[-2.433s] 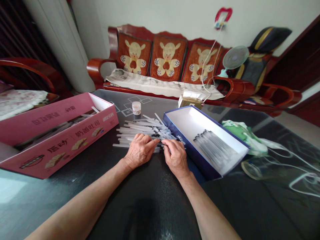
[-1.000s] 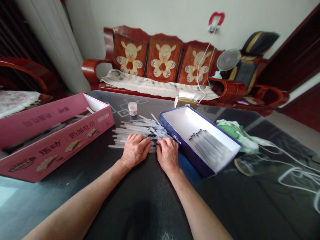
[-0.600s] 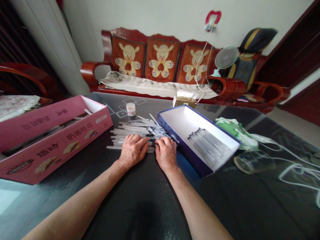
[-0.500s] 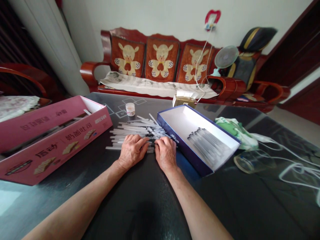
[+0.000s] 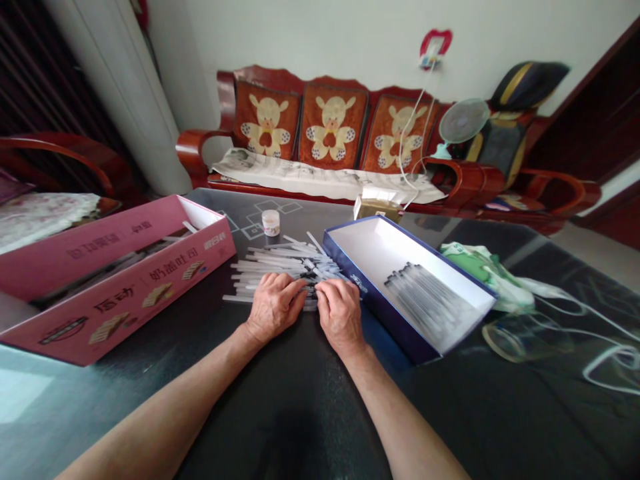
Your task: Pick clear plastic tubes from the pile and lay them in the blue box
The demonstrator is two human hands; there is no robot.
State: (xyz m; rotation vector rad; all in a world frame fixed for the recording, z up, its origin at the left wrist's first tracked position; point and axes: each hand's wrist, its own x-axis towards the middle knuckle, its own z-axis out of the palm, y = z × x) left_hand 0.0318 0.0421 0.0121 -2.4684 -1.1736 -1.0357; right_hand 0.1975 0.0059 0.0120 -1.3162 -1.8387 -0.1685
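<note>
mostly hidden: the fingertips of both hands. the left hand (image 5: pixel 274 305) and right hand (image 5: pixel 340 313) lie palm down, side by side, on the near edge of the pile of clear tubes (image 5: pixel 273 259). fingers curl onto the tubes, index fingers nearly meeting. whether either hand pinches a tube cannot be told.

the pile sits on the dark surface (image 5: pixel 300 413), between the pink box (image 5: pixel 125 293) on the left and the blue box (image 5: pixel 387 327) on the right, just beside the blue box's near corner. the tubes overlap, too many to count. a row of tubes (image 5: pixel 430 303) lies inside the blue box, blurred, number unclear. the pink box holds long pale pieces, mostly hidden by its wall, and its left end is cut off by the frame.

counted:
- two hands
- two open boxes
- one small white jar (image 5: pixel 271 223) beyond the pile
- one tan carton (image 5: pixel 376 208) behind the blue box, lower part hidden
- one green-white bundle (image 5: pixel 480 267) right of the blue box
- one clear ring-like object (image 5: pixel 525 337) nearer, hard to make out
- three cushions (image 5: pixel 333 127) on the wooden bench (image 5: pixel 200 143) behind
</note>
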